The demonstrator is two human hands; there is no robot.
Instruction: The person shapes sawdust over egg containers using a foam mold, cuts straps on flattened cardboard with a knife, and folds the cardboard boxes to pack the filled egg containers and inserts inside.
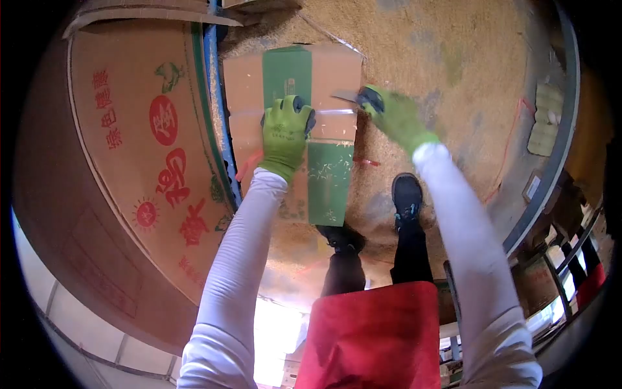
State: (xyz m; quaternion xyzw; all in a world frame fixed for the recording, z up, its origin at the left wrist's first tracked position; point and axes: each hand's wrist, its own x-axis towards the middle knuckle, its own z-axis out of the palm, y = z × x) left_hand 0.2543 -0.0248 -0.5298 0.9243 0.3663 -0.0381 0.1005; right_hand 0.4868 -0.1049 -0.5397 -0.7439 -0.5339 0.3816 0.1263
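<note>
A brown cardboard box with green bands (332,181) lies on the straw-strewn floor in front of me, its seam crossed by a strip of shiny clear tape (334,112). My left hand (285,129), in a green glove with dark fingertips, presses down on the box top beside the tape, fingers resting on the cardboard. At the box's right edge, my gloved right hand (385,113) is closed around a knife (345,96). Its thin blade points left, just above the tape. The knife's handle is hidden in the glove.
A large carton with red lettering (142,142) stands on the left, next to a blue metal bar (219,97). On the right runs a grey metal rail (551,181) with pale egg trays (546,120) inside it. My shoes (407,194) stand close to the box.
</note>
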